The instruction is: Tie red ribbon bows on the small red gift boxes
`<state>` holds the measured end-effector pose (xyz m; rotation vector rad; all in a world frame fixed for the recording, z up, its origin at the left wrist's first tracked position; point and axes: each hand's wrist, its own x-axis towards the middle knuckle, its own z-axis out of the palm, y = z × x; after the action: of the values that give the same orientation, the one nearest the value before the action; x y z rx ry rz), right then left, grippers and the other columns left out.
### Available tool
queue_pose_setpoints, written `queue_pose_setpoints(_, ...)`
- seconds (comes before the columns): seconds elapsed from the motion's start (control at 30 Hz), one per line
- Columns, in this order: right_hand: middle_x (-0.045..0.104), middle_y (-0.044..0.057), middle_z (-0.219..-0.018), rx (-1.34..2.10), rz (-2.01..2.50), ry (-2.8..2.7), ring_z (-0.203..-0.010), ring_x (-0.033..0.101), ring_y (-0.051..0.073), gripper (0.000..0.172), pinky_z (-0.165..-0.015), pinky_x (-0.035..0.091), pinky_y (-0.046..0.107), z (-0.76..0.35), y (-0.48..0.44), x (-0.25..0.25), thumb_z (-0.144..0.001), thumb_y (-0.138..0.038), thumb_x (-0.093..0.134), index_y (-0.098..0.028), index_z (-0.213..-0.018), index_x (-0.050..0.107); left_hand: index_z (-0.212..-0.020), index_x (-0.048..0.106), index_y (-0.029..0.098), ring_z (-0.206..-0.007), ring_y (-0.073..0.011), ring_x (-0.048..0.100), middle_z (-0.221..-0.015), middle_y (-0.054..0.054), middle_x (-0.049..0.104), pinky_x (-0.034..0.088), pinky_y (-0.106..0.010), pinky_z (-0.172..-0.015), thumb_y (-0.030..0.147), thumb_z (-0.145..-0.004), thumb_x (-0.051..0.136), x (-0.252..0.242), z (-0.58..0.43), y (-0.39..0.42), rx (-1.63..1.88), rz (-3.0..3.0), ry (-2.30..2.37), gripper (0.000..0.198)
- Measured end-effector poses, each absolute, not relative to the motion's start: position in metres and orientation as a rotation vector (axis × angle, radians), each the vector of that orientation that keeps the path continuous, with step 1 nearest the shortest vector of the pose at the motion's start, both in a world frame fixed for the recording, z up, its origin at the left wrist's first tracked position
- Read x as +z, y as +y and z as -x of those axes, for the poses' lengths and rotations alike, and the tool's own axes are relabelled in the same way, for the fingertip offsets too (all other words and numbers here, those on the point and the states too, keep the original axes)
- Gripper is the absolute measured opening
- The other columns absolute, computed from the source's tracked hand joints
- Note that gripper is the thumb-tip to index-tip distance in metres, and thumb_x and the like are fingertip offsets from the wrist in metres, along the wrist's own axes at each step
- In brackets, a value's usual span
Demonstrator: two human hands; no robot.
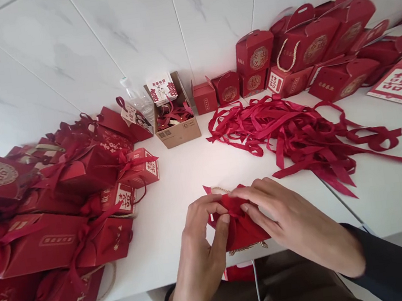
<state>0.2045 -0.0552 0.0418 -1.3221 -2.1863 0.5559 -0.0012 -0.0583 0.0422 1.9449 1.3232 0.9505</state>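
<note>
White marble-look wall backs the worktop. At its six o'clock edge, the left hand and right hand both pinch a small red pouch, fingers closed on its top, perhaps steadying its cord. Loose ribbons lie at two o'clock, tied boxes at nine.

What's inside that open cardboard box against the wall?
The cardboard box holds red ribbons and a white printed card with red characters standing at the back. Whatever lies beneath the ribbons is covered.
</note>
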Motion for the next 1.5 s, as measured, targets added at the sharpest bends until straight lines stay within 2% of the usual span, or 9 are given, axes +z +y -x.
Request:
queue_pose_setpoints(0.13,0.057,0.003,-0.094,0.548,1.349,-2.212,-0.087,0.060,0.024,0.014,-0.075,0.052,0.043,-0.205,-0.052,0.043,-0.105,-0.011,0.048,-0.023,-0.101,0.055,-0.103,0.062,0.028,-0.118,-0.0180,0.065,-0.126,-0.002,0.069,0.052,-0.031,-0.097,0.021,-0.105,0.054,0.043,0.003,-0.058,0.935,-1.979,1.320,0.011)
queue_pose_setpoints(0.43,0.062,0.003,-0.096,0.514,1.382,-2.111,-0.086,0.064,0.021,0.009,-0.074,0.050,0.036,-0.222,-0.056,0.045,-0.110,-0.020,0.044,-0.024,-0.105,0.051,-0.099,0.061,0.026,-0.123,-0.0195,0.063,-0.125,-0.004,0.069,0.051,-0.034,-0.102,0.018,-0.104,0.053,0.042,0.004,-0.057,0.908,-2.038,1.330,0.013)
queue_pose_setpoints(0.63,0.066,0.003,-0.098,0.506,1.398,-2.069,-0.089,0.066,0.022,0.009,-0.077,0.053,0.037,-0.225,-0.058,0.042,-0.110,-0.025,0.044,-0.025,-0.107,0.053,-0.116,0.063,0.026,-0.127,-0.0257,0.060,-0.130,-0.008,0.066,0.051,-0.044,-0.104,0.019,-0.101,0.059,0.044,-0.009,-0.056,0.929,-2.112,1.329,0.017)
queue_pose_setpoints(0.83,0.067,0.001,-0.097,0.518,1.458,-2.050,-0.086,0.068,0.020,0.010,-0.073,0.053,0.034,-0.229,-0.062,0.041,-0.110,-0.027,0.045,-0.027,-0.104,0.053,-0.097,0.066,0.024,-0.124,-0.0281,0.059,-0.127,-0.008,0.067,0.050,-0.048,-0.104,0.014,-0.098,0.058,0.044,-0.019,-0.056,0.912,-2.170,1.362,0.012)
queue_pose_setpoints(0.93,0.070,-0.001,-0.094,0.510,1.507,-1.994,-0.080,0.069,0.018,0.010,-0.067,0.052,0.030,-0.232,-0.063,0.041,-0.110,-0.029,0.047,-0.028,-0.104,0.055,-0.111,0.064,0.026,-0.128,-0.0268,0.058,-0.131,-0.008,0.066,0.049,-0.046,-0.106,0.019,-0.100,0.058,0.043,-0.014,-0.059,0.930,-2.114,1.365,0.014)
queue_pose_setpoints(1.03,0.073,-0.002,-0.094,0.519,1.520,-1.937,-0.079,0.071,0.017,0.011,-0.062,0.052,0.026,-0.232,-0.064,0.041,-0.110,-0.032,0.048,-0.028,-0.104,0.057,-0.119,0.061,0.027,-0.119,-0.0252,0.063,-0.124,-0.008,0.069,0.052,-0.041,-0.097,0.032,-0.103,0.056,0.037,-0.002,-0.067,1.002,-1.927,1.554,0.017)
queue_pose_setpoints(1.2,0.077,-0.002,-0.095,0.551,1.492,-1.847,-0.080,0.074,0.016,0.014,-0.054,0.051,0.024,-0.230,-0.064,0.043,-0.109,-0.036,0.051,-0.028,-0.103,0.062,-0.090,0.061,0.024,-0.084,-0.0265,0.062,-0.093,-0.007,0.068,0.048,-0.036,-0.069,0.058,-0.104,0.043,0.021,0.015,-0.080,0.876,-1.490,1.987,0.041)
queue_pose_setpoints(1.3,0.080,0.000,-0.097,0.643,1.511,-1.756,-0.083,0.076,0.018,0.018,-0.059,0.056,0.025,-0.227,-0.064,0.045,-0.107,-0.040,0.054,-0.028,-0.103,0.066,-0.073,0.059,0.024,-0.072,-0.0244,0.056,-0.075,-0.004,0.062,0.045,-0.035,-0.069,0.064,-0.103,0.038,0.019,0.013,-0.084,0.728,-1.396,1.813,0.054)
queue_pose_setpoints(1.5,0.079,0.004,-0.121,0.953,1.493,-1.536,-0.108,0.077,0.023,0.031,-0.085,0.065,0.031,-0.218,-0.063,0.056,-0.104,-0.048,0.057,-0.027,-0.121,0.073,-0.073,0.063,0.023,-0.073,-0.0211,0.055,-0.072,-0.001,0.062,0.044,-0.029,-0.069,0.068,-0.089,0.065,0.025,0.004,-0.081,0.938,-1.204,1.590,0.048)
